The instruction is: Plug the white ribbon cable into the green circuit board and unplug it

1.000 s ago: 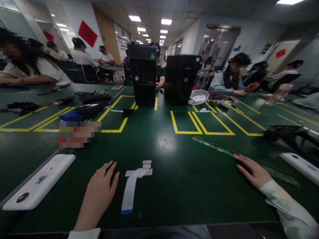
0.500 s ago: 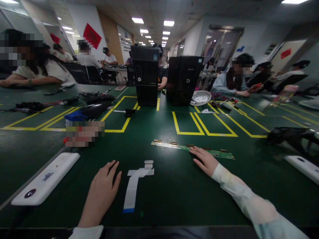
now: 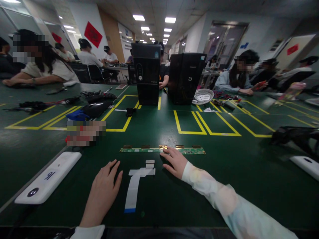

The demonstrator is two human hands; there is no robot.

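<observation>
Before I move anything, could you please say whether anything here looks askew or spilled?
The white flat cable lies slightly askew beside the left hand, its length slanting, whereas the green circuit board lies nearly straight; I see no spill.

Ceiling lights (image 3: 170, 20) glow above pale walls (image 3: 264, 28), metal-framed doors (image 3: 223, 39) and a dark chair (image 3: 95, 73).

Green circuit strip (image 3: 151, 150), lying crosswise, white ribbon cable (image 3: 133, 186) nearer

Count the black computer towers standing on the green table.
2. One tower stands near the picture's middle; the other tower stands just right of it. More could be hidden behind them.
</observation>
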